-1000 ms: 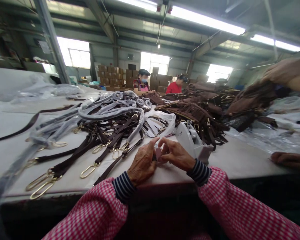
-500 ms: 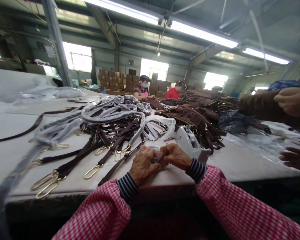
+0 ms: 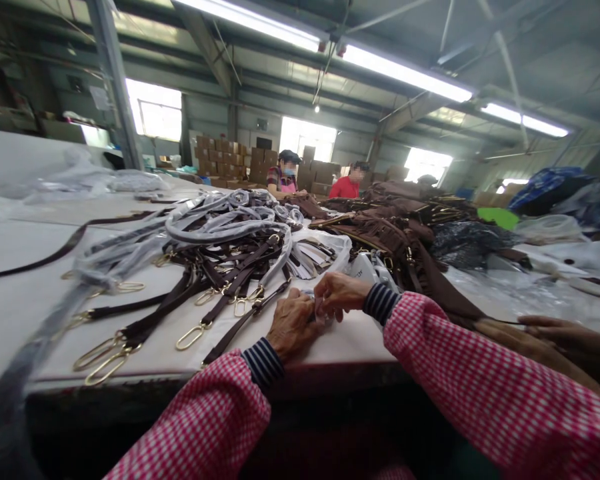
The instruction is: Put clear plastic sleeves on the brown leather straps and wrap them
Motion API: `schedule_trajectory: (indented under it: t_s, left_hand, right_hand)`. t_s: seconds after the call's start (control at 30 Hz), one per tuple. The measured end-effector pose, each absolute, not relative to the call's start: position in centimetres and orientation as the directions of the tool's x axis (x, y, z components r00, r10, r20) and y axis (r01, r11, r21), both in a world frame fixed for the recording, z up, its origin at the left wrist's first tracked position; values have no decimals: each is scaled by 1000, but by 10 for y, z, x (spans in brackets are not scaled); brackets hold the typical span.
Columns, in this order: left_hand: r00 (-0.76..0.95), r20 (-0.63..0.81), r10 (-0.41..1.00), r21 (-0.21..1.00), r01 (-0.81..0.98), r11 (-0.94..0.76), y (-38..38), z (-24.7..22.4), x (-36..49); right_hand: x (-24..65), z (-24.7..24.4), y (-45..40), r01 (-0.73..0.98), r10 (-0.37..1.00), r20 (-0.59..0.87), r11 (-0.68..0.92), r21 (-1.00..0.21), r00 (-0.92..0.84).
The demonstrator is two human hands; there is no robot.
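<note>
Both hands, left hand (image 3: 293, 325) and right hand (image 3: 340, 295), pinch a small pale piece (image 3: 316, 308) at the worktop (image 3: 25, 300) edge beside brown straps (image 3: 230, 293); fingers must keep their pinch.

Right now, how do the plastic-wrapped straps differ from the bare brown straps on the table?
The plastic-wrapped straps look grey-white and lie looped on top of the pile; the bare brown straps are dark and fan out flat toward the table edge, their gold clips exposed. Both lie left of the hands.
</note>
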State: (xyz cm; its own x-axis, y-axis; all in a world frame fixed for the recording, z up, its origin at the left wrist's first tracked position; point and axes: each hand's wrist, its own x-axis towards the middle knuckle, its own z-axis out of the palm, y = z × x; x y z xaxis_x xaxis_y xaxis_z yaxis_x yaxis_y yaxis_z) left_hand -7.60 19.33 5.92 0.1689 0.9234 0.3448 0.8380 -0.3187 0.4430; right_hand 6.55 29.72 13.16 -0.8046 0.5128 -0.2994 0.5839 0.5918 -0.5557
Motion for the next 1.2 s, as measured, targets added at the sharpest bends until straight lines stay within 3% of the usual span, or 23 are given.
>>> schedule_trajectory:
  t_s: [0.17,0.27,0.4,0.6,0.83,0.97,1.2]
  left_hand:
    - [144,349,926,455,837,-302,196,58,-79]
    - [135,343,930,469,833,-294,195,59,-79]
    - [144,329,933,464,836,-293,194,62,-78]
    - [149,331,932,473,828,-300,194,60,-79]
    - [157,337,928,530,783,-325,194,56,-79]
    - [154,332,931,526,789,-318,195,56,-78]
    - [208,361,909,540,748,-385,198,53,-82]
  right_hand:
    - [59,140,289,527,516,-128,779,-340,-847]
    - [62,141,285,436,440,-27,877,-201,-898]
    - [65,136,290,308,306,-48,951,-31,-951]
    - [68,130,295,257,253,-59,965,-55,-966]
    - [90,115,294,243,259,140,963,-118,-956]
    - [87,121,296,272,285,60,948,-166,-957]
    - [68,144,289,297,303,-128,953,62,-944]
